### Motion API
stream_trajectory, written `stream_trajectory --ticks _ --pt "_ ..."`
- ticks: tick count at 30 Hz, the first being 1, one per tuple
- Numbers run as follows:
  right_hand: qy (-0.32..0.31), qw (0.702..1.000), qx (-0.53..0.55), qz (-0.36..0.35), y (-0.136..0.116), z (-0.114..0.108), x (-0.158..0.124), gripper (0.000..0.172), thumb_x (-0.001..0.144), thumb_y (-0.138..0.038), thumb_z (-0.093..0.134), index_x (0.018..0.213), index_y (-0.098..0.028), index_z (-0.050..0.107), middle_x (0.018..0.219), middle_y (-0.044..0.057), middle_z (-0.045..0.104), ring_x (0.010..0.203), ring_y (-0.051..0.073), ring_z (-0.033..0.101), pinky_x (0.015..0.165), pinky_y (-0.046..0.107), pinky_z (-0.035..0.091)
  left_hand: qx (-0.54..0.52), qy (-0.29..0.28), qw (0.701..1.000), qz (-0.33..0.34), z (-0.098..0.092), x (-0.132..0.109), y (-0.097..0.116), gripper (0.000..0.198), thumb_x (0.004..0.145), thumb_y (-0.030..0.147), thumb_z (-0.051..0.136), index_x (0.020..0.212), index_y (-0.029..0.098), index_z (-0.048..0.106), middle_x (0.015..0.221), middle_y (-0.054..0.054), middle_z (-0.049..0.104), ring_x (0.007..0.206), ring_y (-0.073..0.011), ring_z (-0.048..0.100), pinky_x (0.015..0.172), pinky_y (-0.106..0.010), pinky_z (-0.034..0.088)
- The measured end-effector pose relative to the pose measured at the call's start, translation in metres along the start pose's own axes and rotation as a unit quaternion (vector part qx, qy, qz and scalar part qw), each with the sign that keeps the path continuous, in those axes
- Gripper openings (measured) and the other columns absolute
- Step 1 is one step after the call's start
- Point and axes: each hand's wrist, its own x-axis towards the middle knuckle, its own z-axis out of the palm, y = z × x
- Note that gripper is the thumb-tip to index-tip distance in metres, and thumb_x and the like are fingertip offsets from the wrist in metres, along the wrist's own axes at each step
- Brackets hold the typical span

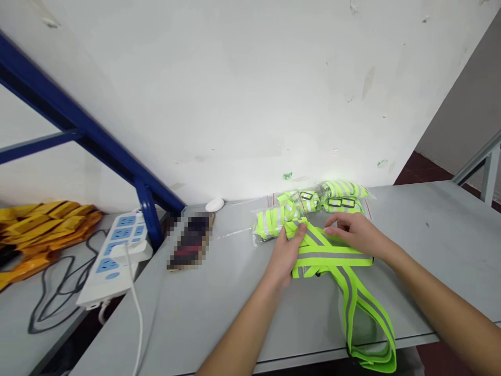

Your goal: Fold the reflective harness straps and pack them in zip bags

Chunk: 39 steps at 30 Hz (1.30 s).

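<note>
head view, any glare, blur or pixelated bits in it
In the head view, glints show on the clear plastic bags, and the white wall looks bright behind them; also in the head view, the phone-like item is pixelated, its details lost, while the strap is clear enough to tell its grey stripes from the yellow-green.

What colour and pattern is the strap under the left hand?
The strap is neon yellow-green with a grey lengthwise stripe, as the head view shows.
</note>
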Motion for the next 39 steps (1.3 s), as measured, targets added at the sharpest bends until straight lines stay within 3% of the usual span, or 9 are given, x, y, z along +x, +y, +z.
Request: stream_trajectory --ticks 7,14,19,22,25,27,32,36,39 --pt "-0.183 0.982 0.043 -0.023 0.002 -0.005 -0.01 0.038 0.068 -0.056 0.072 0.079 -0.021 0.06 0.065 -0.005 0.053 0.056 0.012 0.045 0.051 0.024 0.034 0.073 0.061 0.992 0.083 -0.007 0.002 0.011 0.049 0.073 0.046 0.075 0.111 0.021 0.058 0.101 -0.008 0.072 0.093 -0.0252 0.069 0.083 -0.037 0.054" --pt "-0.131 0.984 0.118 0.006 0.031 -0.016 0.005 0.037 0.071 -0.054 0.07 0.072 -0.019 0.061 0.054 -0.007 0.043 0.049 0.009 0.034 0.047 0.024 0.027 0.085 0.012 0.994 0.062 -0.009 0.003 0.011 0.049 0.068 0.045 0.079 0.106 0.021 0.06 0.108 -0.01 0.071 0.105 -0.028 0.066 0.09 -0.039 0.052" --pt "0.016 0.999 -0.048 -0.019 0.042 -0.013 0.017 0.031 0.079 -0.051 0.064 0.071 -0.02 0.062 0.062 -0.003 0.051 0.06 0.014 0.044 0.056 0.027 0.035 0.055 -0.034 0.998 -0.006 -0.009 0.003 0.008 0.057 0.064 0.043 0.082 0.11 0.021 0.056 0.103 -0.012 0.072 0.091 -0.0275 0.07 0.081 -0.041 0.056" --pt "0.173 0.967 -0.149 -0.113 0.036 -0.008 0.014 0.023 0.087 -0.041 0.056 0.079 -0.021 0.063 0.084 0.005 0.061 0.085 0.022 0.053 0.078 0.036 0.04 0.032 -0.023 0.999 -0.028 -0.01 0.004 0.007 0.062 0.064 0.043 0.082 0.115 0.02 0.054 0.107 -0.014 0.071 0.09 -0.0276 0.071 0.078 -0.04 0.057" --pt "0.286 0.929 -0.154 -0.175 0.015 0.0 -0.003 0.023 0.093 -0.036 0.047 0.081 -0.02 0.06 0.092 0.009 0.06 0.094 0.023 0.052 0.088 0.04 0.039 0.025 0.034 0.998 0.04 -0.009 0.005 0.008 0.061 0.067 0.042 0.081 0.117 0.021 0.053 0.114 -0.013 0.068 0.099 -0.0261 0.068 0.084 -0.037 0.056" --pt "0.24 0.943 -0.133 -0.188 -0.002 0.009 -0.022 0.023 0.09 -0.042 0.052 0.083 -0.02 0.057 0.089 0.008 0.061 0.09 0.023 0.055 0.084 0.038 0.041 0.022 0.057 0.994 0.096 -0.009 0.006 0.009 0.055 0.069 0.041 0.08 0.115 0.022 0.054 0.115 -0.011 0.068 0.101 -0.0244 0.067 0.087 -0.037 0.054" --pt "-0.022 0.967 -0.21 -0.145 -0.019 0.036 -0.061 0.043 0.07 -0.053 0.072 0.095 -0.021 0.059 0.089 0.005 0.063 0.084 0.025 0.056 0.08 0.042 0.043 0.011 0.053 0.992 0.113 -0.013 0.005 0.012 0.051 0.071 0.04 0.078 0.112 0.023 0.053 0.111 -0.01 0.069 0.092 -0.0235 0.07 0.082 -0.038 0.056" --pt "-0.062 0.951 -0.236 -0.191 0.013 0.032 -0.068 0.006 0.085 -0.023 0.056 0.082 -0.022 0.061 0.098 0.007 0.062 0.1 0.025 0.054 0.084 0.041 0.044 0.022 0.047 0.994 0.096 -0.018 0.005 0.016 0.054 0.07 0.04 0.079 0.114 0.023 0.053 0.112 -0.011 0.069 0.092 -0.0243 0.07 0.082 -0.039 0.056" --pt "0.004 0.958 -0.212 -0.193 0.05 0.018 -0.061 0.022 0.091 -0.013 0.039 0.091 -0.022 0.059 0.104 0.009 0.059 0.101 0.023 0.054 0.083 0.038 0.047 0.034 0.042 0.995 0.08 -0.022 0.005 0.018 0.058 0.069 0.044 0.079 0.117 0.024 0.053 0.112 -0.011 0.069 0.097 -0.0256 0.069 0.084 -0.038 0.055"
